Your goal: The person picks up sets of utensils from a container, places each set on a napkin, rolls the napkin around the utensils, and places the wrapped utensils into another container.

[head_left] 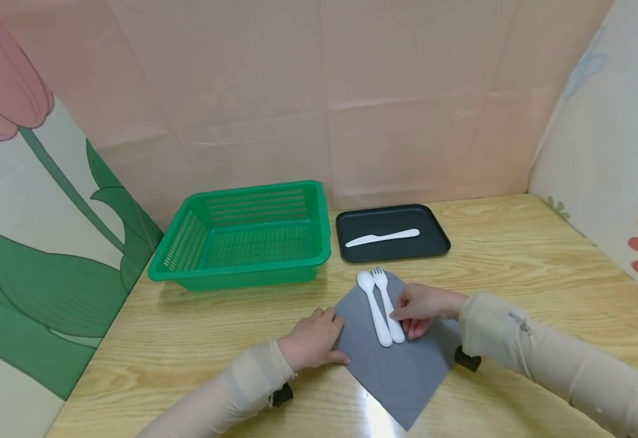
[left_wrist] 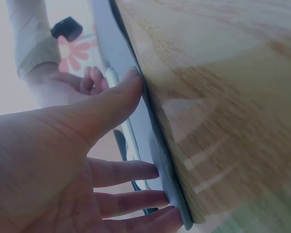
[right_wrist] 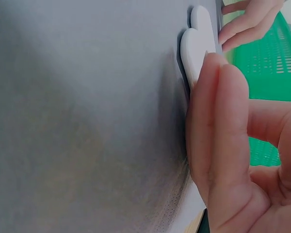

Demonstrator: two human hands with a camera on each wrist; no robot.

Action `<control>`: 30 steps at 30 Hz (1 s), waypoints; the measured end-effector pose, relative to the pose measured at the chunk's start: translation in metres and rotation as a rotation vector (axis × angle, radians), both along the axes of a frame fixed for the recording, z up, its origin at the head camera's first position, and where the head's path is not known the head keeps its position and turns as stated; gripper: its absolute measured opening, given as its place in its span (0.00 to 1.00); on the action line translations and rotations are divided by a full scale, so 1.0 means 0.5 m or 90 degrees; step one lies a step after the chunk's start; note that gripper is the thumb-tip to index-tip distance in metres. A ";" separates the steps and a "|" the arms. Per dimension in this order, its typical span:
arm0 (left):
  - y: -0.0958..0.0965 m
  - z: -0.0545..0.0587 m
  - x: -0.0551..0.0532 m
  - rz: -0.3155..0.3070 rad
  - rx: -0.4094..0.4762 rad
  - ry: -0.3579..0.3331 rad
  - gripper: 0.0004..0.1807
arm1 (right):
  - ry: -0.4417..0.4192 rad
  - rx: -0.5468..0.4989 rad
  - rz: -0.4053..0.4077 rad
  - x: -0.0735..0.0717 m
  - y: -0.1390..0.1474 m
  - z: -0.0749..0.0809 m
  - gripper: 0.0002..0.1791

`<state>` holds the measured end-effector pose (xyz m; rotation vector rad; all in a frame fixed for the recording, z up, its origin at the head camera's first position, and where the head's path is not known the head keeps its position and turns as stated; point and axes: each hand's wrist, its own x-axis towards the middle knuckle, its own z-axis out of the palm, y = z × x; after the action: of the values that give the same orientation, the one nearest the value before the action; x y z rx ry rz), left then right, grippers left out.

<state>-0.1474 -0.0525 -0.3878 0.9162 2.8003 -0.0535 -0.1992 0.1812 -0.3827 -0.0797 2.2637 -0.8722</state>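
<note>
A grey square napkin (head_left: 406, 377) lies on the table, turned with one corner toward me. On its upper part a white spoon (head_left: 375, 311) and a white fork (head_left: 383, 291) lie side by side, heads pointing away. My right hand (head_left: 424, 307) pinches the fork's handle from the right; its curled fingers partly cover the handle end (right_wrist: 193, 53) in the right wrist view. At the napkin's left edge rests my left hand (head_left: 312, 340), fingers fairly straight. In the left wrist view its thumb (left_wrist: 119, 99) and fingertips touch that edge.
Behind the napkin, a black tray (head_left: 434, 240) holds a white knife (head_left: 383, 237). A green perforated basket (head_left: 248, 274) stands to the tray's left. Printed cloth walls (head_left: 253, 91) enclose the wooden table (head_left: 527, 267) at the back and sides.
</note>
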 end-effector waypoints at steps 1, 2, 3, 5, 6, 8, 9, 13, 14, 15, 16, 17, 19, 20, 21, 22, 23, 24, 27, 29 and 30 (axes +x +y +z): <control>0.000 0.000 0.000 0.000 0.000 0.000 0.33 | 0.001 0.001 0.002 0.001 0.000 0.000 0.11; 0.000 0.000 0.000 0.000 0.000 0.000 0.33 | 0.002 0.000 0.002 0.001 0.000 0.000 0.11; 0.000 0.000 0.001 -0.001 0.001 0.000 0.33 | 0.002 0.000 0.002 0.002 0.000 0.001 0.11; 0.000 0.002 0.001 -0.003 0.003 0.000 0.33 | 0.001 0.002 0.001 0.002 0.000 0.002 0.11; 0.000 0.002 0.001 -0.004 0.003 0.001 0.33 | 0.002 0.005 0.002 0.003 0.000 0.002 0.11; 0.000 0.002 0.001 -0.007 0.005 0.003 0.32 | 0.002 0.008 0.002 0.004 -0.001 0.003 0.11; -0.001 0.002 0.001 -0.008 0.007 0.004 0.32 | 0.003 0.010 0.003 0.005 -0.001 0.003 0.11; -0.001 0.002 0.001 -0.010 0.008 0.005 0.32 | 0.006 0.014 0.005 0.008 -0.002 0.005 0.12; -0.001 0.002 0.001 -0.010 0.009 0.004 0.32 | 0.006 0.013 0.005 0.008 -0.003 0.005 0.12; -0.001 0.002 0.001 -0.010 0.008 0.004 0.32 | 0.006 0.012 0.005 0.009 -0.003 0.006 0.12; -0.001 0.002 0.000 -0.010 0.007 0.003 0.32 | 0.006 0.011 0.006 0.010 -0.004 0.006 0.12; -0.001 0.003 0.000 -0.010 0.007 0.003 0.32 | 0.005 0.009 0.006 0.011 -0.004 0.007 0.12; -0.001 0.003 0.000 -0.010 0.006 0.003 0.32 | 0.006 0.008 0.006 0.011 -0.004 0.007 0.12; -0.001 0.004 0.001 -0.010 0.006 0.004 0.33 | 0.006 0.007 0.006 0.011 -0.004 0.006 0.12; -0.001 0.004 0.001 -0.009 0.005 0.003 0.33 | 0.006 0.006 0.007 0.011 -0.004 0.006 0.12; -0.001 0.004 0.001 -0.009 0.006 0.002 0.33 | 0.006 0.006 0.008 0.011 -0.003 0.006 0.12; -0.001 0.004 0.001 -0.009 0.006 0.002 0.33 | 0.006 0.006 0.008 0.011 -0.003 0.005 0.12; -0.001 0.004 0.001 -0.008 0.007 0.002 0.33 | 0.006 0.005 0.009 0.011 -0.003 0.005 0.12; -0.001 0.003 0.000 -0.008 0.008 0.001 0.33 | 0.005 0.007 0.011 0.010 -0.002 0.005 0.12; -0.001 0.004 0.000 -0.009 0.008 0.001 0.33 | 0.005 0.007 0.010 0.010 -0.002 0.004 0.12; -0.001 0.004 0.000 -0.009 0.009 0.001 0.33 | 0.005 0.008 0.010 0.010 -0.002 0.004 0.12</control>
<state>-0.1474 -0.0530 -0.3860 0.9386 2.7997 -0.0365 -0.1943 0.1801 -0.3807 -0.0950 2.2720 -0.8515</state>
